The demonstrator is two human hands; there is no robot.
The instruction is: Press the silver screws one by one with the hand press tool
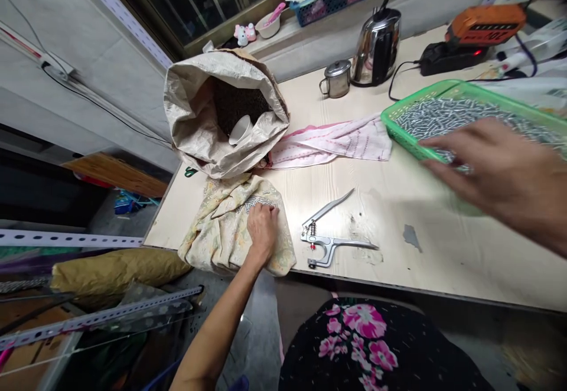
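Note:
My left hand (263,227) rests on a crumpled, flower-patterned cloth (208,231) at the table's front edge. Its fingers are curled down at a small pile of silvery metal pins (254,203); what they pinch, if anything, is hidden. Blurred by motion, my right hand (496,166) hangs over the near side of a green plastic basket (411,146). Thumb and fingers there are stretched out and apart, with nothing visible between them. Many short metal pins (447,113) fill the basket. Between my hands lies a pair of metal snap-fastener pliers (328,246), handles spread and pointing right.
An open sack (190,113) with dark contents and a white cup (240,130) stands behind the cloth. A pink-and-white towel (332,143) lies beside it. Farther back are a lidded metal mug (337,81), a kettle (376,48) and an orange device (485,25) with a cable.

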